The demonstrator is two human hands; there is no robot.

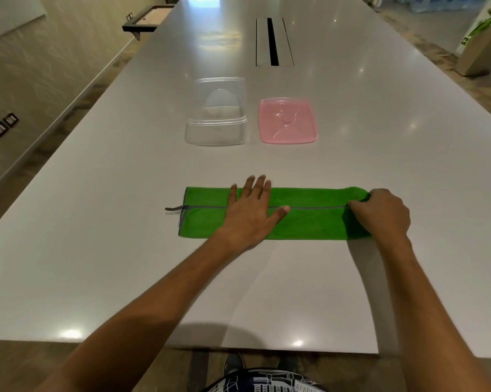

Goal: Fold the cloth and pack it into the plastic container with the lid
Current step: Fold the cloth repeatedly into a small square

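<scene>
Head view: left hand flat on green cloth (folded); right hand gripping its end

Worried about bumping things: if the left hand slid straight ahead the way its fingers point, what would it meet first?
Probably the clear container: the left hand lies flat on the green cloth, fingers aimed toward it, though slightly right, perhaps toward the gap beside the pink lid.

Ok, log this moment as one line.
cloth: folded strip | left hand: flat on cloth | right hand: gripping cloth end | container: empty | lid: off
</scene>
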